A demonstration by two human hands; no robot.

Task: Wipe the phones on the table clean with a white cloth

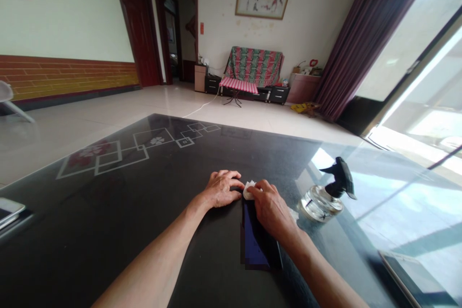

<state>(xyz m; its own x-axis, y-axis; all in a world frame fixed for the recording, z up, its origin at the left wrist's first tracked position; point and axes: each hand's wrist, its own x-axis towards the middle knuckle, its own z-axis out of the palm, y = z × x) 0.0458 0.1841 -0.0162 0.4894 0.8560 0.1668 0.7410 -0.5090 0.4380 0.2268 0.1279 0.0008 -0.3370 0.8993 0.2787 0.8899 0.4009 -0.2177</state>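
A dark phone (258, 245) with a bluish screen lies flat on the glossy black table (119, 231) in front of me. My right hand (271, 204) is closed on a crumpled white tissue (249, 191) and presses it onto the phone's far end. Beside that end, my left hand (224, 189) rests on the table, fingers stretched and apart, their tips close to the phone's corner and the tissue. Just right of my right hand stands a clear spray bottle (321, 203) with a black trigger head. Some white material (293, 214) shows partly behind my right wrist.
Another device (418, 276) lies at the table's right, and a white phone-like stack (10, 212) sits at the left edge. Beyond the table are a small stand with a striped cover (238, 85), a cloth-draped object (254, 65) and a purple curtain (375, 33).
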